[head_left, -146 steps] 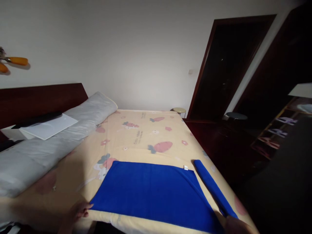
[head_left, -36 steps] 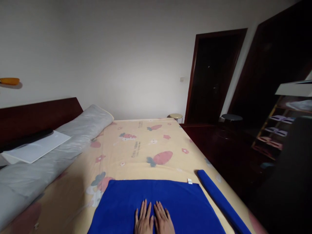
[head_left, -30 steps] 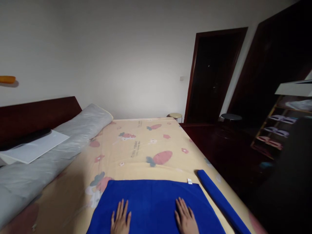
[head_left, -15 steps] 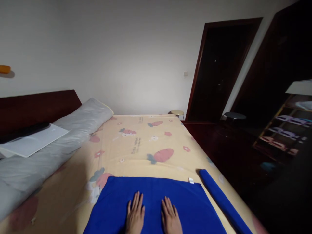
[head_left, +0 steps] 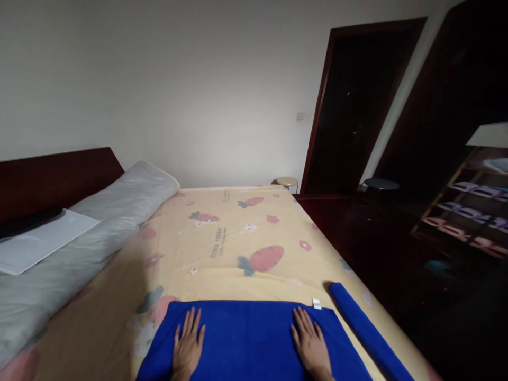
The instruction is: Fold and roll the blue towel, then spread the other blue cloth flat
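A blue cloth [head_left: 248,338] with a small white tag [head_left: 316,304] at its far right edge lies spread on the bed; its near part runs out of view. Flat on the cloth's left side rests my left hand [head_left: 189,341], fingers stretched out. My right hand [head_left: 310,341] lies palm down on the right side, its fingers also extended and slightly apart. Neither hand grips anything. To the right of the cloth, a long, narrow blue roll or folded strip [head_left: 369,330] lies along the bed, apart from my right hand.
The bed has a yellow sheet [head_left: 234,286] with carrot prints. A grey quilt [head_left: 119,206] and a white board or folder [head_left: 43,241] lie at left by the dark headboard [head_left: 59,174]. Beyond the bed's right edge stand stools [head_left: 286,181] and a shoe rack [head_left: 468,211].
My hands have moved apart across the blue cloth, the left one to the left and the right one to the right. The view has shifted slightly.
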`<act>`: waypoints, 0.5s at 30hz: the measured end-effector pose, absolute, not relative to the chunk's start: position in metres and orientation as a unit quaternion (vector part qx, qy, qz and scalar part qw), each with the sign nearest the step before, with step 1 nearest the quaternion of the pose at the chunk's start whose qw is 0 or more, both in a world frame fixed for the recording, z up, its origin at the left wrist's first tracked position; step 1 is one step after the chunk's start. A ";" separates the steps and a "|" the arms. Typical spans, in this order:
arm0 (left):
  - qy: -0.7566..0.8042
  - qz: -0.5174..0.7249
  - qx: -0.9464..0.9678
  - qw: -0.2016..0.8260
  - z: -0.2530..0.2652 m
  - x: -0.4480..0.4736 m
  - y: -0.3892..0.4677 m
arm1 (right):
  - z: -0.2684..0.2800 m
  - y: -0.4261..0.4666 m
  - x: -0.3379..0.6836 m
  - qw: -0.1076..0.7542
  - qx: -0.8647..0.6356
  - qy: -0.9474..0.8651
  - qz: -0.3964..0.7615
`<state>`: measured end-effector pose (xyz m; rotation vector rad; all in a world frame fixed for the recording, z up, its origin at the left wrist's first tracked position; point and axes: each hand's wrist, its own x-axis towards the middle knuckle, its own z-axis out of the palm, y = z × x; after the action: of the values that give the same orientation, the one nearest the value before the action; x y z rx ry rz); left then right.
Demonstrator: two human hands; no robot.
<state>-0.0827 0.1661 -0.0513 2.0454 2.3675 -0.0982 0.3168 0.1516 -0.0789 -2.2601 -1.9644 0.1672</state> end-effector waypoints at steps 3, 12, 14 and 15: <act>0.797 -0.066 0.599 -0.029 -0.056 -0.124 0.167 | -0.096 0.145 0.374 0.070 -0.782 -0.620 0.003; 0.691 0.009 0.723 0.006 -0.067 -0.048 0.166 | -0.087 0.151 0.305 0.079 -0.763 -0.639 0.046; 0.634 0.053 0.771 0.041 -0.071 -0.003 0.168 | -0.076 0.154 0.252 0.107 -0.703 -0.697 0.097; 0.614 0.067 0.785 0.051 -0.072 0.015 0.171 | -0.072 0.156 0.228 0.116 -0.670 -0.723 0.125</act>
<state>0.0153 0.1707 -0.0721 2.3891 1.8679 0.2045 0.2285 0.1565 -0.0723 -1.9621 -2.1168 0.3672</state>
